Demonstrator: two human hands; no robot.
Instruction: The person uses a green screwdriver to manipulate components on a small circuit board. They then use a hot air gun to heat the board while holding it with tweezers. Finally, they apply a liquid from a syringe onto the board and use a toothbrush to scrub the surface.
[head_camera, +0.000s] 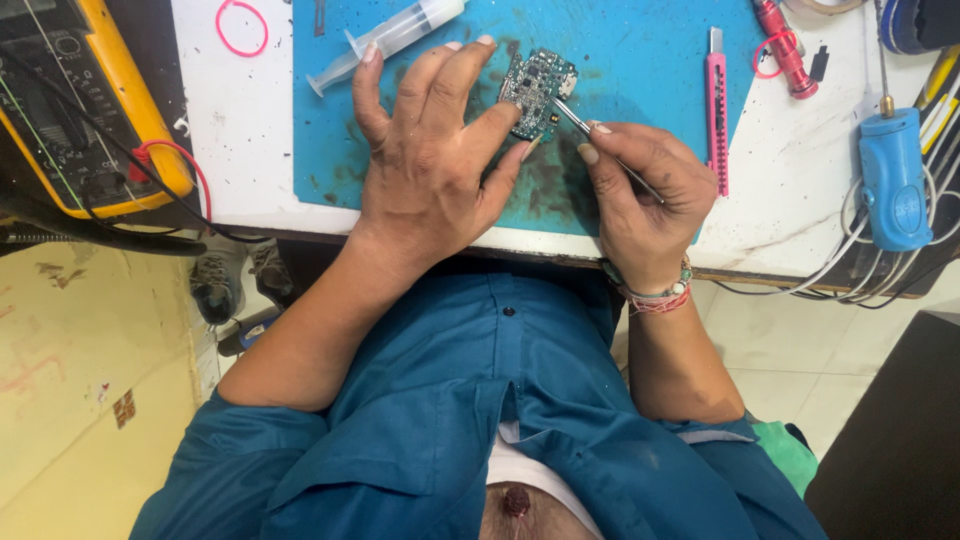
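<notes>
A small green circuit board (537, 88) lies on a blue work mat (640, 60). My left hand (430, 160) rests on the mat with its fingers spread, and the index and middle fingertips press on the board's left edge. My right hand (640, 195) grips thin metal tweezers (580, 125), whose tip touches the board's right edge.
A clear syringe (385, 40) lies at the mat's top left, near a pink rubber band (241, 27). A yellow multimeter (80, 105) with leads sits at the left. A pink utility knife (717, 105), a red tool (785, 50) and a blue tool (893, 180) with cables lie on the right.
</notes>
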